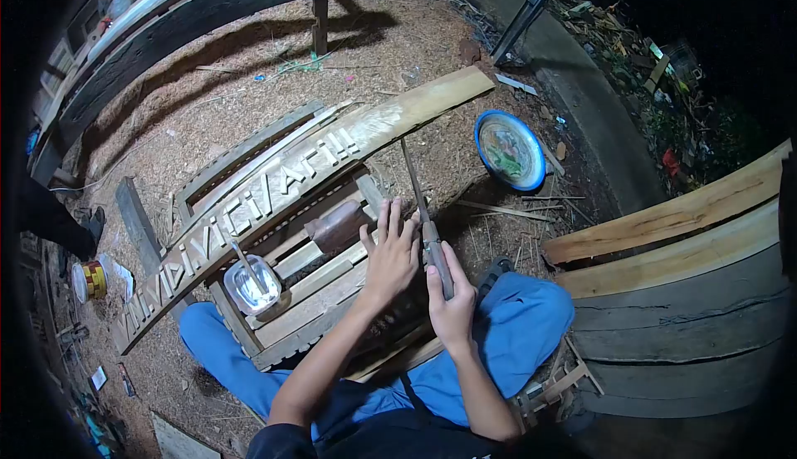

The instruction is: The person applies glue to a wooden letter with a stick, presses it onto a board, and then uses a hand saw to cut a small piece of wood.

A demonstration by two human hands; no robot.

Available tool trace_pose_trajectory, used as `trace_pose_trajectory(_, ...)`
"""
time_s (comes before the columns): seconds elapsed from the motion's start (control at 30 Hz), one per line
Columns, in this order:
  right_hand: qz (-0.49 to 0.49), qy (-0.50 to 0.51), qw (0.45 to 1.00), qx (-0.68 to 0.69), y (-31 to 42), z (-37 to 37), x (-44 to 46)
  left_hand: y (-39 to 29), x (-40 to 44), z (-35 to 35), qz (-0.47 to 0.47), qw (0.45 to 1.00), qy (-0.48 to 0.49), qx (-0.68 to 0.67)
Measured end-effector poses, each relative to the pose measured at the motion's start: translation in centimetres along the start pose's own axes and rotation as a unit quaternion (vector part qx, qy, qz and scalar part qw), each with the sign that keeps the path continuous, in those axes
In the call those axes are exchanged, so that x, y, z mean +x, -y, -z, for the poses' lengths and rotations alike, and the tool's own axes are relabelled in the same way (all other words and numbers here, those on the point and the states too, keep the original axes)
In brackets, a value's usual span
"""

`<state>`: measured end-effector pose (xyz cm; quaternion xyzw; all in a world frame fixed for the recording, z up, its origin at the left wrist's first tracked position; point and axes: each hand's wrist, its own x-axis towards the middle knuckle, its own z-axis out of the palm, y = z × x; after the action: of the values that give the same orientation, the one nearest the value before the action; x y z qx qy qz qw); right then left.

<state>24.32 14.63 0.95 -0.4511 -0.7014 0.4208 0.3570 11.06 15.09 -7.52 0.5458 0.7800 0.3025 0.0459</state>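
Observation:
My right hand [452, 305] is wrapped around the brown handle of a long, narrow-bladed tool [418, 185]; its blade points away from me, with the tip near the edge of a carved board. Beside that handle, my left hand [390, 253] has its fingers spread, palm down; whether it touches the slatted wooden frame [311, 289] beneath is hard to tell. Raised letters run along the long wooden board [427, 110], which lies diagonally across the frame. A brown wooden block [335, 227] rests left of my left hand. Nearer me is a clear plastic tub [252, 285] with whitish contents and a stick.
A blue-rimmed round basin [510, 150] sits on the shavings at right. Wide planks [664, 218] stand close on my right. A wooden bench [207, 15] crosses the upper left. Another person's foot [94, 231] and a yellow tape roll [90, 281] are at far left.

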Motion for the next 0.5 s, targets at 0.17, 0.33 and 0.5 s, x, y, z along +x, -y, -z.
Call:
trace_pose_trajectory(0.17,-0.021,0.011,0.999,0.049,-0.3,1.1,-0.4,-0.1,0.0,-0.1,0.007,1.0,-0.005,0.003)
trace_pose_trajectory(0.33,0.015,0.004,1.0,0.019,0.0,0.5,-0.4,0.1,-0.1,-0.2,0.009,1.0,0.01,-0.003)
trace_pose_trajectory(0.5,-0.024,0.016,0.999,0.018,0.5,2.1,-3.0,0.2,-0.1,-0.3,0.006,1.0,-0.009,0.01)
